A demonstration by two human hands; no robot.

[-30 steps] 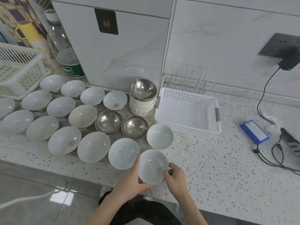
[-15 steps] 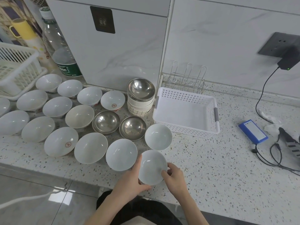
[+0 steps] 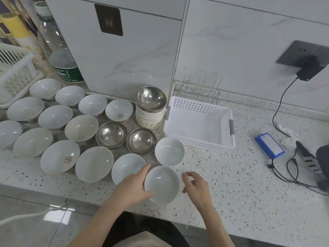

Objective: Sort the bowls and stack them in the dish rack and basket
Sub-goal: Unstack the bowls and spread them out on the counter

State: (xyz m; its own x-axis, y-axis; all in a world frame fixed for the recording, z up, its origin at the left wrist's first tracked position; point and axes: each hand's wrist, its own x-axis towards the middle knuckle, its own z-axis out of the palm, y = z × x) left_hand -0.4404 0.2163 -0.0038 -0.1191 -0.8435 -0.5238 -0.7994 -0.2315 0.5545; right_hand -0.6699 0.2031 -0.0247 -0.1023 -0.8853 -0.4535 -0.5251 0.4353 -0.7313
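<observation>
Now we see a small, round white ceramic bowl (image 3: 161, 184) at the near edge of the speckled stone counter (image 3: 240, 184), gripped by our left hand (image 3: 132, 187), thumb curled at its near rim and index finger along its far side, presumably to steady it for lifting. Our right hand (image 3: 195, 185) hovers just beside it, fingers loosely curled, holding nothing. Around it, white bowls and shiny steel bowls (image 3: 111, 133) lie spread in rows, seemingly for sorting. Beyond, the perforated white plastic basket (image 3: 199, 106) and the wire dish rack (image 3: 203, 86) stand unfilled.
</observation>
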